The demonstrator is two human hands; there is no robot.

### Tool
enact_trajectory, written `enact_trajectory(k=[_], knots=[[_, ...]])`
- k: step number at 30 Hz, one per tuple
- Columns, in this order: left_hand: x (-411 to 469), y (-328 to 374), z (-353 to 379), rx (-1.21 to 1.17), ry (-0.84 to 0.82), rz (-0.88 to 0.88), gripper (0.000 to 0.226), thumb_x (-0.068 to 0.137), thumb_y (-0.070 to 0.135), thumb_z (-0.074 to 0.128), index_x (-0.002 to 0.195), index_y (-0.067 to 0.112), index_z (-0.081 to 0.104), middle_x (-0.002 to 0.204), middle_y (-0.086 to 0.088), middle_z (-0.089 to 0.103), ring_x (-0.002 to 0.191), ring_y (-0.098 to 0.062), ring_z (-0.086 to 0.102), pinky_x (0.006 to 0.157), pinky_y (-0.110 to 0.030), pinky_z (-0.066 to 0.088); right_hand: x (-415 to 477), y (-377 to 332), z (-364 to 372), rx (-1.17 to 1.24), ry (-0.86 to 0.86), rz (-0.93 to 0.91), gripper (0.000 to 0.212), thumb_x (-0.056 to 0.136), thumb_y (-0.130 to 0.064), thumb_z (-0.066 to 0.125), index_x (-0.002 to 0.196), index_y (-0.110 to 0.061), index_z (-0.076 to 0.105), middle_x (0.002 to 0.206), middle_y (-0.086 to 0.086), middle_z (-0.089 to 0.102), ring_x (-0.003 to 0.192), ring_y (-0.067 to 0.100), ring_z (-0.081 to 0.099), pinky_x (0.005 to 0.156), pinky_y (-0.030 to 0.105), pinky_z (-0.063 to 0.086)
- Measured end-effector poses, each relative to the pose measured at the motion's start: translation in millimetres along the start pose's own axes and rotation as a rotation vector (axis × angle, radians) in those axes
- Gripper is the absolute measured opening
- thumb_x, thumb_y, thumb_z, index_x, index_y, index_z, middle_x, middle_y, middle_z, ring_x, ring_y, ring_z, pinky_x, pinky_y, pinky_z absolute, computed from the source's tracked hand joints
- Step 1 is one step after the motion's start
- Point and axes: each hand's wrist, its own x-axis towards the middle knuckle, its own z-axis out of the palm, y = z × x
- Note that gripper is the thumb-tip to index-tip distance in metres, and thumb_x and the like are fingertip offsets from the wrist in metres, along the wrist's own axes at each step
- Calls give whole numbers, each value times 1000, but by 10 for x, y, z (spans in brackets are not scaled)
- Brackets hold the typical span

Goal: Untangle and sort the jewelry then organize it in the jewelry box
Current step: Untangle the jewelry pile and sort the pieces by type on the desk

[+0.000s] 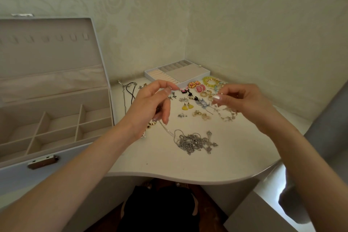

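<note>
Jewelry [199, 88] is mostly out on the table [169, 167], one head view only. Loose earrings and bead bracelets lie on the far side by the tray [195, 73], the tangle [194, 142] of silver chains nearer me, and a black cord [131, 90] beside the box [56, 117]. The box stands open at left, and I see nothing in its compartments. Both hands are raised over the pile, well apart. My left hand [148, 105] pinches a small silver clasp [170, 87] between thumb and index, other fingers loosely curled. A thin chain [166, 131] runs on the table from under that hand to the tangle; can't tell if it joins the clasp. My right hand [244, 101] pinches a tiny pale bit [220, 94] thumb to index, too small to name. Handling, my guess: the chains are light, limp and slippery, and fine links would kink or snap if yanked. So hold at a clasp or a pendant, not mid-chain, and tease loops open with fingertips rather than pulling ends. The earrings look stiff and tiny; pick them by the body. The beads look the easiest to grab.
</note>
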Motion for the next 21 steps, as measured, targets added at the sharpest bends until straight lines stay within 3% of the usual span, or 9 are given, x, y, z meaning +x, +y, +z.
enact_trajectory(k=[6, 10, 13, 16, 21], knots=[[-28, 7, 57, 156, -176, -62, 16, 98, 11, 45, 93, 12, 60, 48, -3, 58, 41, -11, 37, 43, -16, 32, 11, -73, -15, 106, 2, -18, 12, 70, -37, 67, 63, -29, 73, 57, -3, 61, 51, 10, 40, 47, 17, 32], [-30, -79, 90, 559, -342, 41, 10, 93, 13, 55, 90, 18, 62, 66, 6, 68, 59, -1, 57, 63, -18, 45, 8, -56, -1, 126, -13, -29, 16, 70, -36, 67, 67, -22, 72, 57, 0, 60, 51, 13, 42, 46, 18, 33], [-40, -148, 130, 737, -411, 111, 9, 90, 12, 60, 92, 19, 65, 81, 10, 68, 74, 2, 61, 73, -17, 48, 3, -50, 8, 136, -15, -24, 21, 71, -34, 67, 73, -14, 71, 57, 1, 60, 50, 12, 43, 46, 18, 34], [-51, -153, 161, 850, -454, 143, 10, 87, 17, 64, 96, 20, 65, 95, 13, 61, 84, 0, 60, 82, -27, 49, -4, -58, 8, 138, -15, -24, 20, 72, -34, 66, 73, -15, 70, 57, 0, 60, 49, 12, 44, 45, 18, 34], [-71, -143, 144, 1268, -487, 27, 56, 75, 49, 71, 121, 28, 47, 113, 12, 42, 90, -6, 52, 77, -26, 43, -25, -59, -4, 137, -18, -21, 21, 72, -35, 66, 74, -14, 70, 57, 1, 60, 48, 12, 44, 45, 18, 35]])
